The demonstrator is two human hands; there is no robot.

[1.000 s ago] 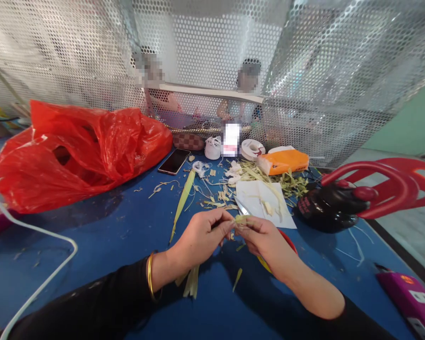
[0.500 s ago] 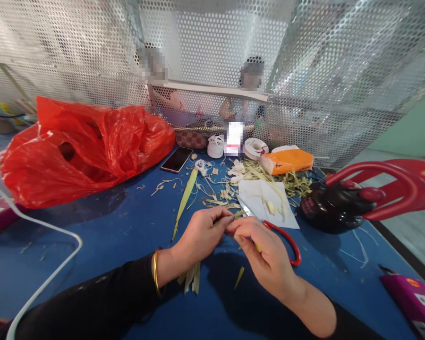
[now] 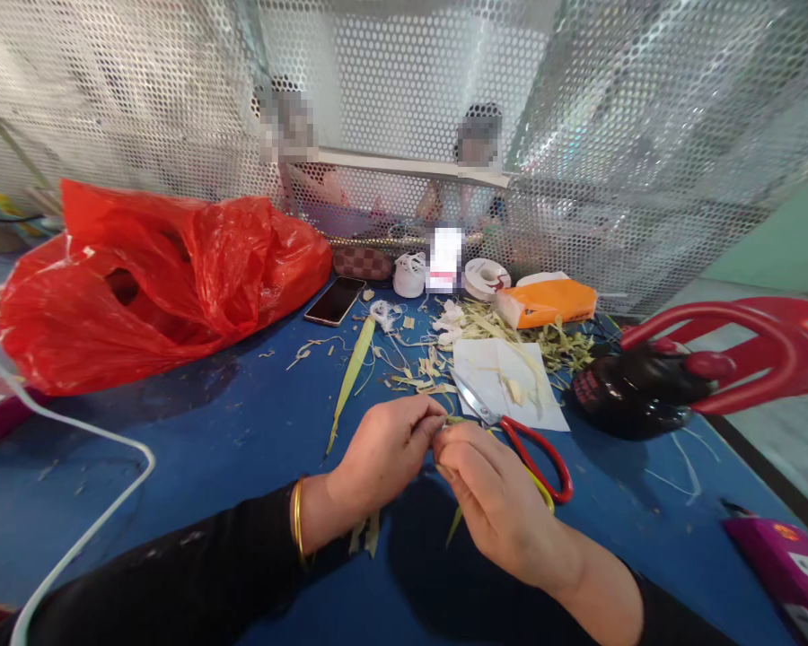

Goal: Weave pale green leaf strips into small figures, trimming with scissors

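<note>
Now, in the head view, our 2 hands meet at the fingertips: the left hand (image 3: 383, 453) and right hand (image 3: 491, 498) are both pinched shut on a thin green leaf strip (image 3: 453, 420) just above the blue table (image 3: 242, 431). Since 1 second ago the right hand has drawn nearer to us, uncovering the red-handled scissors (image 3: 531, 453), which lie untouched just beyond it. Cut strips (image 3: 367, 538) lie under the left wrist, a long leaf (image 3: 350, 377) lies beyond that hand, and a red plastic bag (image 3: 162, 278) sits far to its left. Nothing crowds our fingers.

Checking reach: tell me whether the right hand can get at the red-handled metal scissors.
Probably yes: the red-handled scissors lie just beside the right hand, nothing between, though it pinches a pale strip.
</note>
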